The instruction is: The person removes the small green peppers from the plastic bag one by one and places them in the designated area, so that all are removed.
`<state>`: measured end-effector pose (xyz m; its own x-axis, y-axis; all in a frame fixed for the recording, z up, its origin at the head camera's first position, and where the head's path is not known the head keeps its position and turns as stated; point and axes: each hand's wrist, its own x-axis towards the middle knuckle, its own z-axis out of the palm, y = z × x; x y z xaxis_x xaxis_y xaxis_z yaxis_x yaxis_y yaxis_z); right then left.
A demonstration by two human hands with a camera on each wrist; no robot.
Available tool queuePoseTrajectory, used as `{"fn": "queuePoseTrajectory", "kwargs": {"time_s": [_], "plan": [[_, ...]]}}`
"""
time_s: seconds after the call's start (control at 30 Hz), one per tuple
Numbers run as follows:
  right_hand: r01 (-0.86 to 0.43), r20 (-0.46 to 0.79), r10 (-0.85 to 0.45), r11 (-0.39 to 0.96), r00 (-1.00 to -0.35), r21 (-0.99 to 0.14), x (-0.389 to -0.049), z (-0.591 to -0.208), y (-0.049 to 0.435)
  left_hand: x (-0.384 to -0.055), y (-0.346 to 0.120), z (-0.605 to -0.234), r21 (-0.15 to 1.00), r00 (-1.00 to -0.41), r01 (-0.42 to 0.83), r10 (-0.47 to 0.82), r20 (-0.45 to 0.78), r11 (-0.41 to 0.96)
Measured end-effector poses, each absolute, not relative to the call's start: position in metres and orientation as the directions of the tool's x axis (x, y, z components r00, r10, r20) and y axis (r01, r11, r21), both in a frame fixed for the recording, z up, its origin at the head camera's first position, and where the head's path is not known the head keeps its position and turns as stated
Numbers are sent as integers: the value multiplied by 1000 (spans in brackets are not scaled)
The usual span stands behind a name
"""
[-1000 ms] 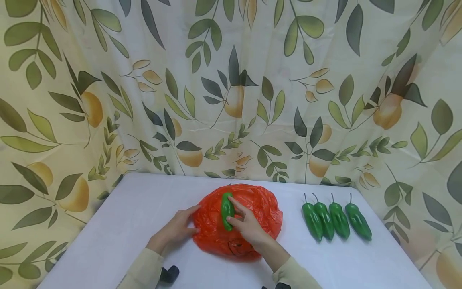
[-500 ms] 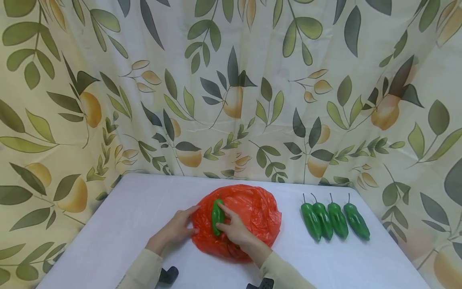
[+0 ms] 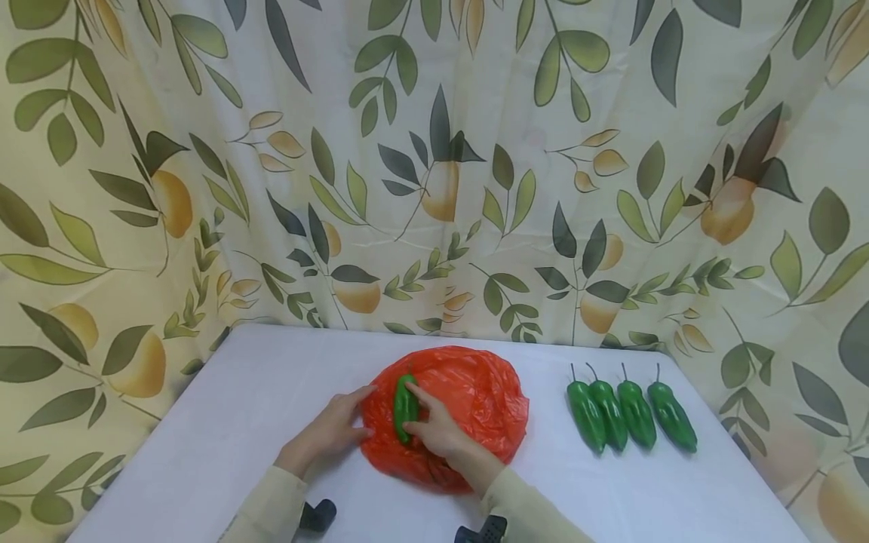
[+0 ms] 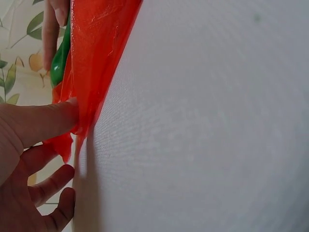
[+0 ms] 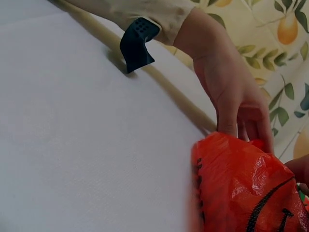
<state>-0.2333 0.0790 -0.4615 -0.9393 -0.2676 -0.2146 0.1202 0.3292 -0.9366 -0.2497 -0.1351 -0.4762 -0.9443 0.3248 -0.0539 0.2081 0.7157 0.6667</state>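
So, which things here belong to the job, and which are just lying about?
Belongs to the job:
- green pepper, held by the right hand
- red bag, its edge held by the left hand
- four other peppers, probably: same kind, though untouched

Just there:
- patterned curtain, only a backdrop
- white table, only the work surface

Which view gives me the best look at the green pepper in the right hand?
The head view: the green pepper shows along its length, partly covered by the right hand. The left wrist view shows part of it beyond the red bag; the right wrist view, only a green sliver, likely it, at the right edge.
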Motion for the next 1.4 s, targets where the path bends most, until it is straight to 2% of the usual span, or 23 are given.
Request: {"fn": "queuePoseTrajectory", "kwargs": {"time_s": [0.27, 0.73, 1.0, 1.4], "plan": [[89, -196, -283, 349, -939, -933, -236, -462, 75, -252, -138, -478, 676, -942, 212, 332, -51, 706], [18, -155, -249, 477, -956, -879, -234, -462, 73, -250, -137, -476, 678, -946, 205, 320, -48, 706], [42, -164, -242, 444, -956, -895, -232, -459, 75, -252, -140, -479, 691, -956, 189, 291, -32, 698], [54, -169, -276, 379, -946, -924, -232, -459, 85, -253, -140, -479, 715, -953, 138, 288, -92, 685]]}}
